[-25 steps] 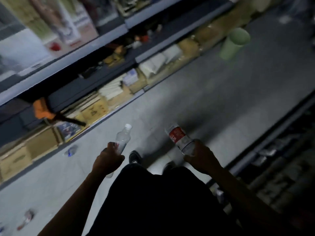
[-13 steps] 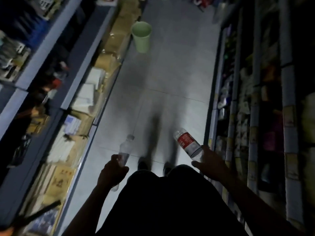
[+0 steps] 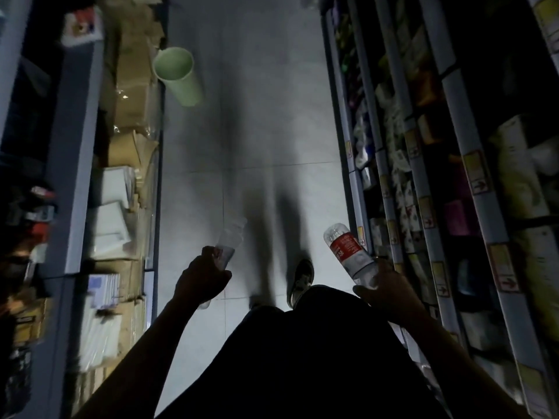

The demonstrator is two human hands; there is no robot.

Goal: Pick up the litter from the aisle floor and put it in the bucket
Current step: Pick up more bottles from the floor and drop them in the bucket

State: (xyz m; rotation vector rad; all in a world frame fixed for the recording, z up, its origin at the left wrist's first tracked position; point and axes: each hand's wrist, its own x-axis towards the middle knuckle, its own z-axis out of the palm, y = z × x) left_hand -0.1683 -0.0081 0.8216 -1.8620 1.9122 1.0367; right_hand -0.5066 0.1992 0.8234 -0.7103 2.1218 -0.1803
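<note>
Left to right, then. Cardboard boxes [image 3: 133, 71] and paper stacks [image 3: 110, 207] are lining the left shelving [image 3: 77, 164] at floor level, w/ the green bucket [image 3: 178, 75] standing just beside them, far up the aisle, well apart from you; prob. parked at the edge so the aisle floor [image 3: 248, 122] is staying walkable. Its mouth is facing you, open and unobstructed.

Your left hand [image 3: 201, 278] is curling round a clear bottle [image 3: 230, 241], gripping low on the body w/ the capped end pointing ahead; blur is hiding the finger detail. One shoe [image 3: 301, 278] is showing mid-stride btwn the arms.

Your right hand [image 3: 385, 290] is gripping a red-label bottle [image 3: 348, 252] by its lower part, the rest tilting up and left, close to the right shelving [image 3: 393, 207] but not touching it, as far as visible.

Judgement: you are carrying one piece of litter per hand to save a trip; both are in hand, neither near the bucket. Next move needs a walk up, then a drop over the rim.
</note>
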